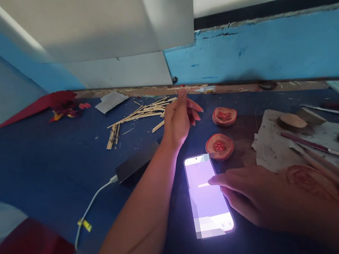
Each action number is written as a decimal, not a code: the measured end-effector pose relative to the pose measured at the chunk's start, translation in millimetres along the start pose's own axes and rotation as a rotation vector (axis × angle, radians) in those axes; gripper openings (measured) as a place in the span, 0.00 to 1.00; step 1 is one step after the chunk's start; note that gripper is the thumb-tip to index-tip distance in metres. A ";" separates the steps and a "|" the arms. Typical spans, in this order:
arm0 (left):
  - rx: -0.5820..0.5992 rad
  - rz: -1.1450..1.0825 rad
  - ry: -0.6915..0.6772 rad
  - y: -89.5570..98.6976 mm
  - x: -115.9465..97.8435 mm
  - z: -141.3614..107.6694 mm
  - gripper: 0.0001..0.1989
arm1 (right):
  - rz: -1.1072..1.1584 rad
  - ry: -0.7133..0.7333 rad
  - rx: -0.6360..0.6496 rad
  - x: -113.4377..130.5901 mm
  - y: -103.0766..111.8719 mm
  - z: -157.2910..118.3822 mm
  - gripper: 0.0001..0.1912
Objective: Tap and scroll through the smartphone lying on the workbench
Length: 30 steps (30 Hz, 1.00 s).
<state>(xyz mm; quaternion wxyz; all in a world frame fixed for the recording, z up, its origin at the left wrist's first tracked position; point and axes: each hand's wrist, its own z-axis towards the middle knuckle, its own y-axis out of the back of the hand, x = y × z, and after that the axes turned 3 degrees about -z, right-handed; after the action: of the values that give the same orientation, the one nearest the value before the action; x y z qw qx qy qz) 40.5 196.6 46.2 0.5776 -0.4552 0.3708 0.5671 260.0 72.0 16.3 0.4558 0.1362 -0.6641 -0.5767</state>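
A phone (210,202) with a brightly lit screen lies on the dark blue tabletop. The index finger of my right hand (248,192) is stretched out onto the screen, and its other fingers bend beside the phone's right edge. My left hand (180,114) reaches farther back, over the right end of a pile of thin wooden sticks (138,115). Its fingers are loosely bent and apart, with nothing visible in them. Right of it sit two round pale pieces with red rims and red centres, a nearer one (220,146) and a farther one (224,115).
A black box-like device (138,164) with a white cable (92,200) lies left of my left forearm. Tools, including a dark red-handled one (311,142), rest on paper (264,141) at right. Folded paper (111,102) and a small tube (207,89) lie near the blue wall (267,50).
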 end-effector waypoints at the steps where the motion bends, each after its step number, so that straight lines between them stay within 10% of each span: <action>1: -0.002 0.000 0.000 -0.1 0.0 0.0 0.43 | -0.008 0.013 0.023 -0.5 -1.4 -0.1 0.23; 30: 0.001 -0.016 -0.002 0.1 3.0 0.5 0.43 | -0.025 -0.007 0.095 -0.8 -3.2 2.3 0.27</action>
<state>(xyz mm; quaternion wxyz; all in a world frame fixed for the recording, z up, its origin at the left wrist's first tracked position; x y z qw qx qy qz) 40.6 197.9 43.5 0.5828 -0.4570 0.3669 0.5628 257.6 73.1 13.3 0.4394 0.1638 -0.6907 -0.5505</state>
